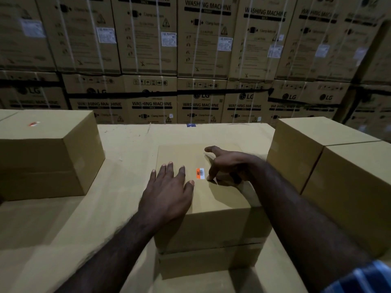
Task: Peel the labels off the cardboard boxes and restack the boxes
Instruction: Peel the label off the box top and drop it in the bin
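A plain cardboard box (211, 199) stands in front of me on a wide cardboard surface (118, 157). On its top sits a small orange and white barcode label (200, 173). My left hand (169, 191) lies flat on the box top just left of the label, fingers spread. My right hand (224, 163) hovers right of the label, a fingertip touching the box beside the label's lower right corner. Neither hand holds anything.
A box (46, 157) with an orange label remnant (33, 123) stands at the left. Two boxes (330, 157) stand side by side at the right. A wall of strapped washing machine cartons (198, 56) fills the background.
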`<state>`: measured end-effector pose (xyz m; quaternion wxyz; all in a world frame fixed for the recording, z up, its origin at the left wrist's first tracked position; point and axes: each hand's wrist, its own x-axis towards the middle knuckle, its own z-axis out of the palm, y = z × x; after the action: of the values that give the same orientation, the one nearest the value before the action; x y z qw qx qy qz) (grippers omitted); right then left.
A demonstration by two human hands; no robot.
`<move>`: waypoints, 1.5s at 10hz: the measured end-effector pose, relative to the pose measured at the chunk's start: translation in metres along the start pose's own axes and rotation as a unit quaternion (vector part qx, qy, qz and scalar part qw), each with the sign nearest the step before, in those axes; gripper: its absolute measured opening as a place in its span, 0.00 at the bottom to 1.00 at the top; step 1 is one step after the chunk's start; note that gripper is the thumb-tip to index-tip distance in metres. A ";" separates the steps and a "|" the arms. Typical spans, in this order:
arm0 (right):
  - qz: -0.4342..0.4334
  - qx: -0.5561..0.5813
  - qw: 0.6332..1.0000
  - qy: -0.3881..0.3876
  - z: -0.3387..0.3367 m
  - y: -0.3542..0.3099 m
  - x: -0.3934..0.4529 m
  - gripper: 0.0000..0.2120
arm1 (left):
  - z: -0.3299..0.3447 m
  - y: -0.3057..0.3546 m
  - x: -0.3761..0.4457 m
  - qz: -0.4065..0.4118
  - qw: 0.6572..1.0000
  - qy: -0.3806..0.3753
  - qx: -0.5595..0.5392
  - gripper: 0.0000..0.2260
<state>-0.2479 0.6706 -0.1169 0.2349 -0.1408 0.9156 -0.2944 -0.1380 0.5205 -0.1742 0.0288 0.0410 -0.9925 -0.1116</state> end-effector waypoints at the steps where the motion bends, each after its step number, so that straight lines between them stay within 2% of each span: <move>1: 0.002 -0.007 1.000 0.002 0.001 -0.001 0.001 0.42 | 0.000 0.000 -0.001 0.002 1.000 0.000 0.002 0.27; 3: 0.000 -0.016 1.000 0.001 0.000 -0.001 0.004 0.42 | 0.001 -0.001 -0.001 0.002 1.000 -0.001 0.004 0.27; 5: -0.026 0.003 1.000 0.015 0.005 0.006 0.011 0.43 | 0.001 0.000 0.000 0.001 1.000 0.001 0.004 0.27; 7: -0.072 0.032 0.997 0.009 0.002 0.016 0.006 0.40 | 0.002 -0.001 0.000 0.002 1.000 0.005 0.004 0.27; 11: -0.010 -0.004 1.000 0.006 0.005 0.004 0.009 0.43 | 0.002 -0.001 0.001 0.002 1.000 0.006 0.008 0.27; 13: -0.023 -0.032 0.999 0.027 0.007 0.005 0.017 0.43 | 0.004 -0.001 0.002 0.002 1.000 0.008 0.004 0.27; 14: -0.046 -0.068 0.995 0.062 0.014 0.010 0.019 0.41 | 0.005 -0.002 0.003 0.003 1.000 0.011 0.001 0.27; 15: -0.087 -0.025 0.991 0.097 0.018 0.015 0.012 0.37 | 0.004 -0.002 0.002 0.004 1.000 0.011 -0.002 0.27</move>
<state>-0.2509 0.6691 -0.1436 0.1155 -0.1962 0.9254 -0.3029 -0.1398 0.5189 -0.1785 0.0398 0.0379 -0.9921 -0.1129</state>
